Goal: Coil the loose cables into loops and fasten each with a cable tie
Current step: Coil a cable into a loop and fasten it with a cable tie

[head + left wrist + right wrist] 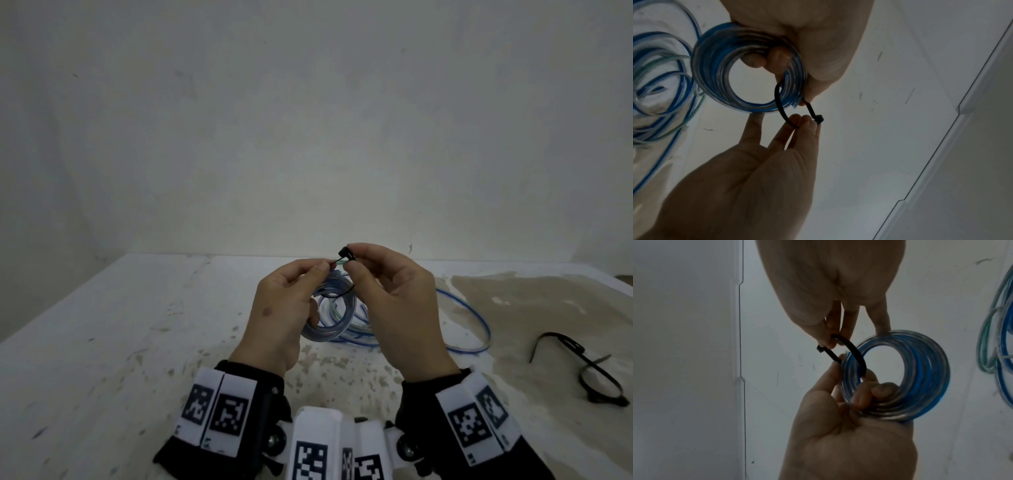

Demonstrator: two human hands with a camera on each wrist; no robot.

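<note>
A coil of blue-and-clear cable (334, 317) is held up above a stained white table (102, 342), between two bare hands. The coil is gripped by the left hand (281, 308): its lower fingers are hooked through the ring's opening, and its thumb and forefinger pinch one end of a black cable tie (781, 105). The tie is looped once around the bundled strands on the side of the coil facing the right hand. The right hand (387, 298) is pinched too: the tie's square head (344, 253) is held at its thumb and fingertips, just beyond the left hand's fingertips, almost touching them. The remaining right fingers are loosely extended, one resting against the coil's rim.

The coming move is judged to turn on this: head and free end lie only a small gap apart, at the top of the loop, above the coil and between the two pinches. The tie's long axis is curved, a U wrapped crosswise over the strands, both ends pointing up and away from the coil. Whether the tail is already entered in the head cannot be told.

More loose cable (472, 318) trails beyond the right hand, and spare black ties (596, 373) lie farther out on that side.
</note>
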